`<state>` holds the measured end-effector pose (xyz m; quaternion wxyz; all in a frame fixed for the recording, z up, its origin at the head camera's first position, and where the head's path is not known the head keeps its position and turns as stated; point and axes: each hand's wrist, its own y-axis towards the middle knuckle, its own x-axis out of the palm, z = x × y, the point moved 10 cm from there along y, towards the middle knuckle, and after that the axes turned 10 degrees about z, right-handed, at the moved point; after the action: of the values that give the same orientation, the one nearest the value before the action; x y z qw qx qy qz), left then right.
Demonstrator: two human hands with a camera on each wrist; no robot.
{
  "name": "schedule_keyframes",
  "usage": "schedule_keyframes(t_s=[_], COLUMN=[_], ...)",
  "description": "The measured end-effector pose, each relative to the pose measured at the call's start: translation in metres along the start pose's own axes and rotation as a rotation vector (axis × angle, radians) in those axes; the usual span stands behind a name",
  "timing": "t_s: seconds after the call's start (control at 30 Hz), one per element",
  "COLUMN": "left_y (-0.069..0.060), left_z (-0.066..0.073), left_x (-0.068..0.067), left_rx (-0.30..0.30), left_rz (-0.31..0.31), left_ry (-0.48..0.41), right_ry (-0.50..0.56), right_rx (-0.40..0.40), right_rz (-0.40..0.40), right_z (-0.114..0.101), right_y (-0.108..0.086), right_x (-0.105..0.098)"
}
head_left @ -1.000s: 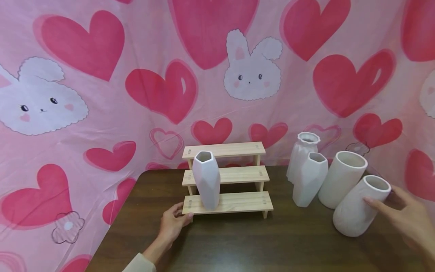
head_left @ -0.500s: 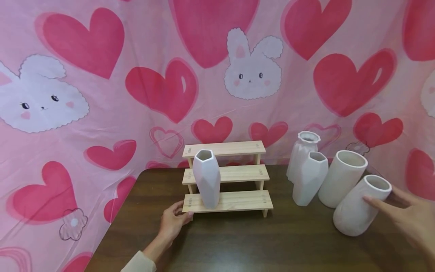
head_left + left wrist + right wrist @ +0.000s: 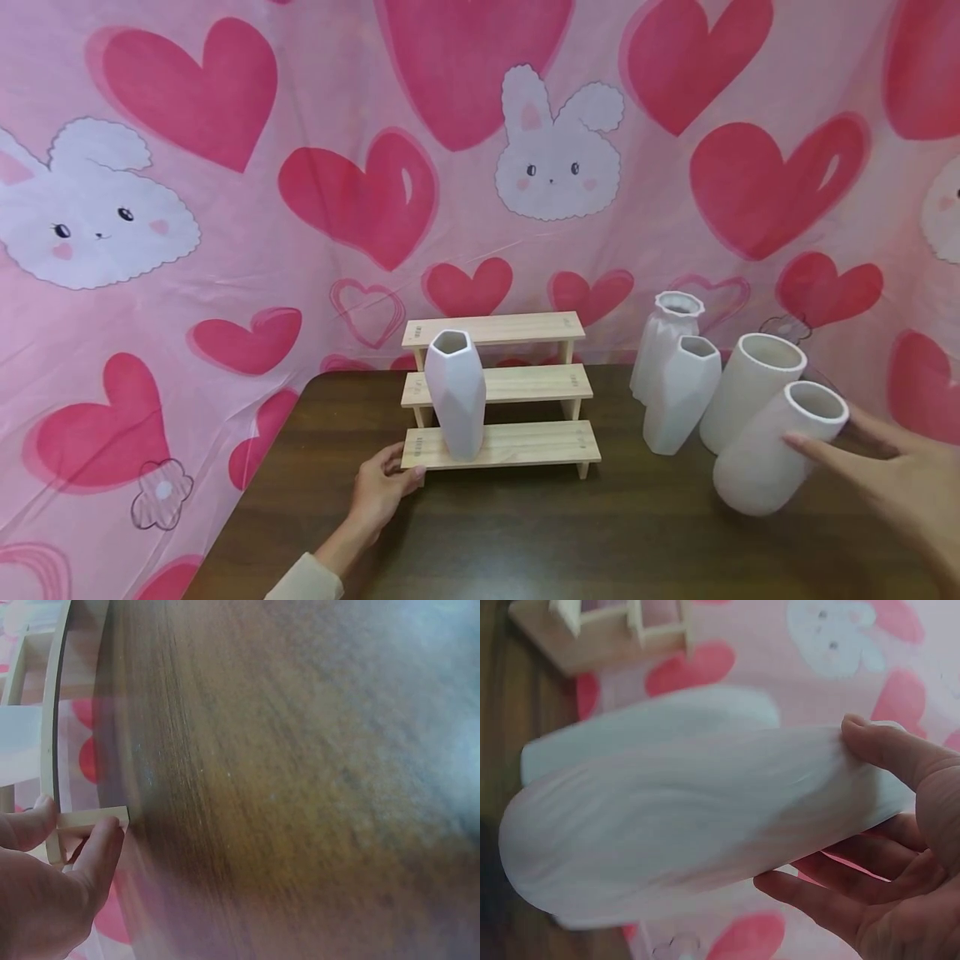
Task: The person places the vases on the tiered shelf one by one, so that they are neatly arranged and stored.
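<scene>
My right hand (image 3: 892,479) grips a white rounded vase (image 3: 772,454) near its mouth, thumb on the near side; in the right wrist view the hand (image 3: 907,847) has its fingers around the far end of the vase (image 3: 682,810). At the left end of a three-tier wooden stand (image 3: 540,443), my left hand (image 3: 381,492) pinches the lowest shelf. The left wrist view shows this hand (image 3: 56,885) with thumb and fingers on the shelf's end and its leg (image 3: 94,818). A faceted white vase (image 3: 457,400) stands upright on the lowest tier's left part.
Right of the stand, a fluted white vase (image 3: 660,346), a faceted one (image 3: 681,396) and a wide smooth one (image 3: 750,387) stand close together on the dark wooden table (image 3: 525,542). A pink cloth (image 3: 465,233) with hearts and rabbits hangs behind the table.
The rounded vase in my right hand has moved slightly left and up, closer in front of the wide smooth vase. My left hand has stayed on the stand.
</scene>
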<state>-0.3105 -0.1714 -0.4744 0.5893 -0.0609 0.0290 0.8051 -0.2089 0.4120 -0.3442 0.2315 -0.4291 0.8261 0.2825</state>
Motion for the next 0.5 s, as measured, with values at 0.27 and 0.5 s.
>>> schedule_keyframes(t_s=[0.27, 0.5], left_y=[-0.001, 0.0], left_z=[-0.001, -0.001], left_x=[0.0, -0.002], left_rx=[-0.006, -0.009], left_rz=[-0.004, -0.004], left_ry=[0.01, 0.022], right_ry=[0.177, 0.279], right_rx=[-0.187, -0.226], right_rz=[0.055, 0.027], right_z=[-0.063, -0.105], right_y=[-0.005, -0.008], right_x=[0.004, 0.024])
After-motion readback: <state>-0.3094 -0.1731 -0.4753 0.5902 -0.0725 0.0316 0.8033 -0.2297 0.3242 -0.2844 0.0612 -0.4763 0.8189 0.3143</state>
